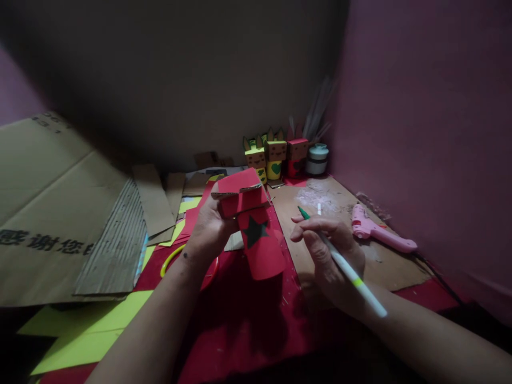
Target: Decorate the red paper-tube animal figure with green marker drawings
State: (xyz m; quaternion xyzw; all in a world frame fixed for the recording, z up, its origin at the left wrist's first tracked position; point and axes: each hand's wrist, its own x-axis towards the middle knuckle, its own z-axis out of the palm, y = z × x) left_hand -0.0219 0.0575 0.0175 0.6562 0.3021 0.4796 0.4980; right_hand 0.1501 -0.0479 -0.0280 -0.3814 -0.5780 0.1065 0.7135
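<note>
Far left was a big cardboard box (44,197) with printing on it, a ridged cardboard piece (110,248) leaning by it, and some yellow paper (94,330) below, close to the left forearm. Then came the left hand (212,224), wrapped around the boxy top of a red paper figure (264,261); most of the fingers were hidden behind it, so I couldn't tell exactly how they sat. The figure was up off the red tabletop (236,325), tilted, its cup-shaped body angled down toward the person and a dark star (255,232) facing up on it. Behind it, by the wall, stood two yellow figures (276,154) with box heads and ears and a similar red one (296,152), then a lidded jar (318,160). Next over, the right hand (336,258) had a white marker (352,274) pinched between thumb and fingers, green tip up and well clear of the figure. Farthest right, a pink glue gun (380,232) lay untouched on a flat cardboard sheet (288,205). My read: this was the drawing or checking part, with the star already in place. Any mark on the figure would've called for the left hand to keep it steady and the right to swing the tip over to it, minding those loose-looking top edges.
</note>
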